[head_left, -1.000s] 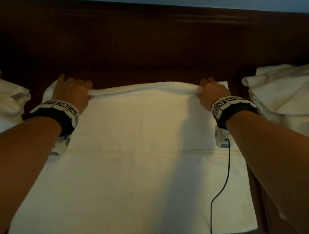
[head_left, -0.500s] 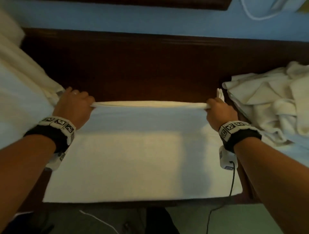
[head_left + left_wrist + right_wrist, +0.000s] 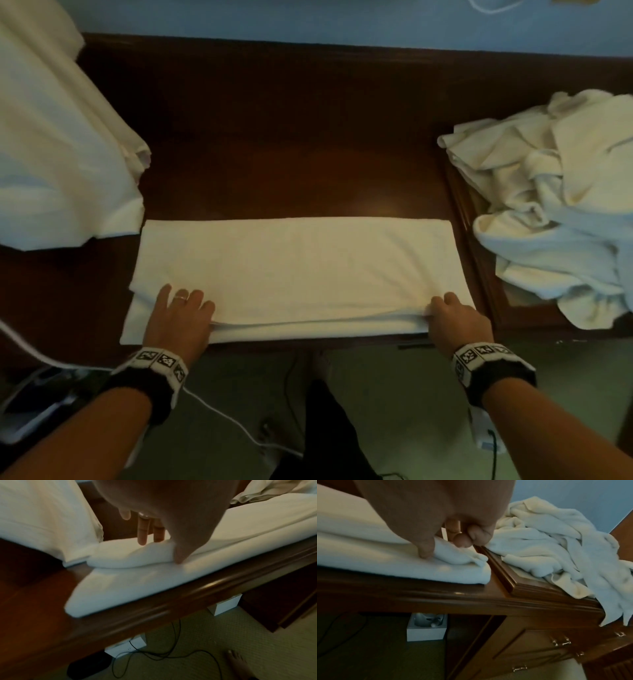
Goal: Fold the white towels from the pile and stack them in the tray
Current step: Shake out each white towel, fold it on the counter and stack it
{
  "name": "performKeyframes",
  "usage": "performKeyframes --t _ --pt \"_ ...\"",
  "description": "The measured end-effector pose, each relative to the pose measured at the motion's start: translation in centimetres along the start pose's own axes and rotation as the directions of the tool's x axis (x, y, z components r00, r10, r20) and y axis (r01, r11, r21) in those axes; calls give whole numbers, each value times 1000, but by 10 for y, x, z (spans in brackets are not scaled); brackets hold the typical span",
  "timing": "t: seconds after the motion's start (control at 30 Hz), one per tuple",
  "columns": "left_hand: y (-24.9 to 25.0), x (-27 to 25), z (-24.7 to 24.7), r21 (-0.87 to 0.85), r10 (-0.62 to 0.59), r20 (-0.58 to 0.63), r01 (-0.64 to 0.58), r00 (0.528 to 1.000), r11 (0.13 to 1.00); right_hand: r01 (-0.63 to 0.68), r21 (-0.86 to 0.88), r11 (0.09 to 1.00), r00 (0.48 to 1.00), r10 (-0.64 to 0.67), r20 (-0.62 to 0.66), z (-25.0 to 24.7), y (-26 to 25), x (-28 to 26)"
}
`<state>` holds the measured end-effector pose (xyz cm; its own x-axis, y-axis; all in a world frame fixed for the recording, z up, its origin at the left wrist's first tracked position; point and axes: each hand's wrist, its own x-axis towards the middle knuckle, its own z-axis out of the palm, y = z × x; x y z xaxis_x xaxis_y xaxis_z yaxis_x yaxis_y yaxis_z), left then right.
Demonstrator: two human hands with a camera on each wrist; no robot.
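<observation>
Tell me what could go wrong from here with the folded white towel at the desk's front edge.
1. The folded white towel lies right along the dark wooden desk's front edge; a tug from the left hand or right hand might slide it off.
2. Its left corners look misaligned, so the next fold may come out crooked.
3. The crumpled pile of white towels sits close on the right and could snag.

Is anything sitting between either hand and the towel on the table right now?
Nothing visible does. The left hand and right hand are both on the towel, each pinching its top layer at the near corners.
</observation>
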<state>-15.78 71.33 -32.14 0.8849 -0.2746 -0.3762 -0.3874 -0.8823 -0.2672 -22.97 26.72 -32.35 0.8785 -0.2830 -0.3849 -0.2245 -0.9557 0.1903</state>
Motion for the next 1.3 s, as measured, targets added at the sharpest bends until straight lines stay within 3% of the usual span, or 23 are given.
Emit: performKeyframes --t 0.17,0.27,0.37,0.5,0.6,0.73,0.8,0.9,1.07,1.13,1.2,1.3 --pt "21 16 5 -70 146 -13 -146 989 987 149 -107 983 973 -165 -164 12 -13 2" --pt "36 26 10 -154 157 27 -151 987 976 272 2 962 961 -272 -56 21 -26 10" --pt "41 38 9 -217 113 133 -82 985 973 239 109 965 970 -242 11 19 -23 30" --pt "35 80 -1 -261 91 176 -43 980 964 248 141 959 968 -252 11 -1 -16 74" --pt "25 119 -11 -389 115 147 -49 982 920 210 296 932 971 -234 49 -19 -13 112" --pt "12 127 -15 -494 217 64 -158 974 855 237 585 776 963 -267 -35 -20 7 125" --pt "10 110 -5 -389 253 -1 -233 967 891 312 505 805 935 -353 -16 -9 14 114" --pt "16 86 11 -193 270 37 -259 962 946 422 252 871 897 -442 26 8 18 105" --pt "30 91 17 -154 168 6 -165 986 974 336 102 936 932 -347 108 -4 3 100" --pt "29 91 14 -174 159 -6 -158 987 972 348 109 931 936 -351 16 -15 -18 92" --pt "22 89 11 -225 122 21 -114 992 968 470 80 879 883 -467 -59 -25 -52 86" --pt "-1 80 15 -252 31 48 -18 998 968 613 55 788 789 -614 12 -32 -119 81"
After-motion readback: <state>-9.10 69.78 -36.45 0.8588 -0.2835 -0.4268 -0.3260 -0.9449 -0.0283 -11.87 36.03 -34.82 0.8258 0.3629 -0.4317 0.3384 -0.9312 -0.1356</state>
